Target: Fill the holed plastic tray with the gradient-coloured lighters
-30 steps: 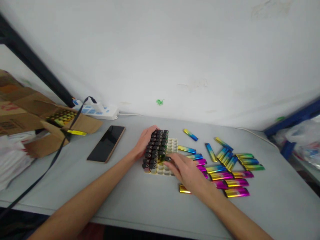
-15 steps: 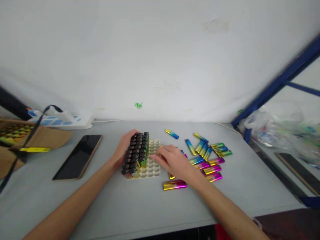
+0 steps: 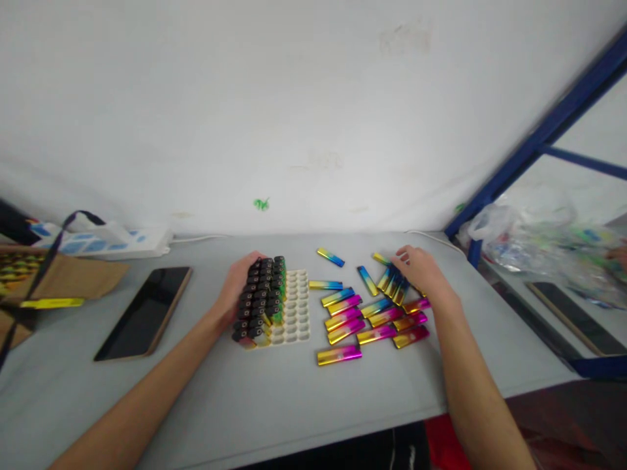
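A white tray (image 3: 296, 307) with rows of small pockets stands in the middle of the table. Its left part carries several upright pieces (image 3: 259, 294) with black tops, each top with a small round hole. My left hand (image 3: 238, 284) is wrapped round the tray's loaded left side, its fingertips hidden behind the pieces. My right hand (image 3: 416, 266) is over a group of shiny flat yellow-and-blue tubes (image 3: 392, 284), fingers bent down and apart at their far end. I see nothing held in it. Several yellow-and-magenta tubes (image 3: 345, 324) lie nearer me.
A dark phone (image 3: 144, 313) lies at the left, beside an open cardboard box (image 3: 93, 277) and a white power strip (image 3: 122, 241). Clear plastic bags (image 3: 519, 228) and another dark phone (image 3: 573, 313) are at the right, beyond a blue frame (image 3: 533, 147).
My right hand has moved from the tray's empty pockets out right to the yellow-and-blue tubes, uncovering the tubes beside the tray. My left hand stays at the tray.
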`<state>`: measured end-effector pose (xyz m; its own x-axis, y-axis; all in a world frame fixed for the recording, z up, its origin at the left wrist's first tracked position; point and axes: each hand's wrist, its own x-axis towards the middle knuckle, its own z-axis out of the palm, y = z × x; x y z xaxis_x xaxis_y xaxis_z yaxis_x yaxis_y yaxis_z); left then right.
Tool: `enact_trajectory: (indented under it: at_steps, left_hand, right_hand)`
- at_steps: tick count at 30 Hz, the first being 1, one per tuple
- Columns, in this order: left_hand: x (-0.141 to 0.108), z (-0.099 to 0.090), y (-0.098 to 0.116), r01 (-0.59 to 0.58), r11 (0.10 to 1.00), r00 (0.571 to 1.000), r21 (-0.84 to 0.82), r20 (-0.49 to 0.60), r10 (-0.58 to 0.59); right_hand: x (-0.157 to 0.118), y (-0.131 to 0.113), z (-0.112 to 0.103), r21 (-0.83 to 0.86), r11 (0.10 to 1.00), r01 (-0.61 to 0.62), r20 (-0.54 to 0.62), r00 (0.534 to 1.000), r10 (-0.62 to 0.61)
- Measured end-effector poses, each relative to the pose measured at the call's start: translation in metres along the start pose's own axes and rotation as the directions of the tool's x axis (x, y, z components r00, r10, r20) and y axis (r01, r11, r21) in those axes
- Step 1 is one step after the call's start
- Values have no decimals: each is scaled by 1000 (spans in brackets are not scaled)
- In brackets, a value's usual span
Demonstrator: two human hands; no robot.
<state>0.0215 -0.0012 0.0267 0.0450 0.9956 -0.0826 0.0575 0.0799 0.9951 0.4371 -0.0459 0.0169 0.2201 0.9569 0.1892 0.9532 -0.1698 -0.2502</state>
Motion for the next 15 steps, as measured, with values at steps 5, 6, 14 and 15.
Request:
enact_trajectory:
  at_steps: [5, 6, 14, 15]
  left_hand:
    - [-5, 4, 8, 11, 999, 1000, 30, -12, -11]
    - [-6, 4, 10, 18, 999, 1000, 35, -15, -17]
    - [-10, 8, 23, 81, 992, 996, 95, -57, -75]
    - [-10, 8, 23, 81, 991, 995, 102, -59, -75]
  right_hand:
    - [-1, 11, -8, 4, 999, -46, 98, 994, 45]
    - [-1, 12, -12, 2, 999, -44, 91, 995, 44]
    - [-1, 27, -42, 0, 978, -208, -96, 974, 207]
    - [-2, 27, -42, -6, 977, -213, -53, 976, 212]
